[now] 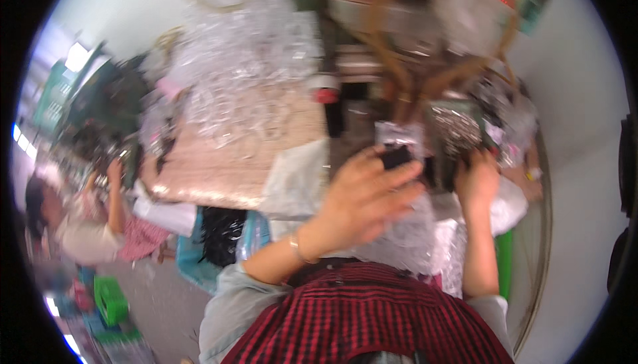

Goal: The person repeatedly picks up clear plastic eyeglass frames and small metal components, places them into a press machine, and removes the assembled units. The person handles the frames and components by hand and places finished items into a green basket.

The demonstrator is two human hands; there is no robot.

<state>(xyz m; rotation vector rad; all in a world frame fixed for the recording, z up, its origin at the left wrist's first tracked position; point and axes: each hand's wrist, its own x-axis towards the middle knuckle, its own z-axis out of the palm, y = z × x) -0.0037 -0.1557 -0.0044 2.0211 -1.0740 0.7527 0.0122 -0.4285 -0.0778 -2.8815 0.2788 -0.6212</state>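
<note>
Frame is motion-blurred, so details are rough. Left hand [362, 194] is raised over the bench, fingers curled round a small black part [396, 157], pinched at the fingertips with clear film [399, 131] just above it. Right hand [476, 181] sits just right of it, fingers bent down onto dark pieces [446, 168] by a shiny foil-like bundle [456, 128]; can't tell whether it's gripping or only resting there. The black part lies between the two hands, nearer the left, touching its fingertips, apart from the right. My read: the step is bagging or sorting small black parts. To do it well, keep the pinch on the part's edges, steady the film with the right hand, and work close over the bench so a slip lands on the wrap pile [412, 238], not the floor. Heaps of clear bags [239, 65] cover the table [219, 171] to the left. Another person [80, 224] sits far left, well apart.
</note>
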